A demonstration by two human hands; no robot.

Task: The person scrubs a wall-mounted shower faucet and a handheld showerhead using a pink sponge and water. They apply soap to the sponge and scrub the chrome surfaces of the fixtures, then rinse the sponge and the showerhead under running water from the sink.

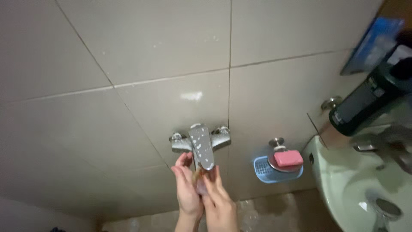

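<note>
Both my hands are up under the wall tap (201,146), palms facing each other and pressed close; left hand (187,185) and right hand (219,199) meet around something small and brownish-translucent (198,178) wedged between them just below the lever's tip. Can't tell what it is, too blurred, and can't tell whether the fingers actually clamp it or just rub against it. Left fingers are loosely curled and reach up beside the lever, right fingers lie flat and long against the left palm. Neither hand grips the tap itself; the lever hangs just above the fingertips, maybe touching them, unclear. The lever is speckled with white spots, suds or scale, can't say which. Progress, judged only from this: hands are already at the spout and together, looks like mid-wash or mid-rinse; no clear water stream visible, so I can't say the tap is running. The floor (274,206) below looks wet and shiny. Counts: two hands, one chrome mixer tap with one lever and two side connectors. To the right of it, one blue soap basket (262,172) on the wall, one metal dish in it, one pink soap bar (288,158) on top, untouched. Further right, one pale washbasin (343,180) with one drain (388,208) and one dark bottle (365,103) standing above it on the edge. Beige wall tiles (128,51) behind everything.
</note>
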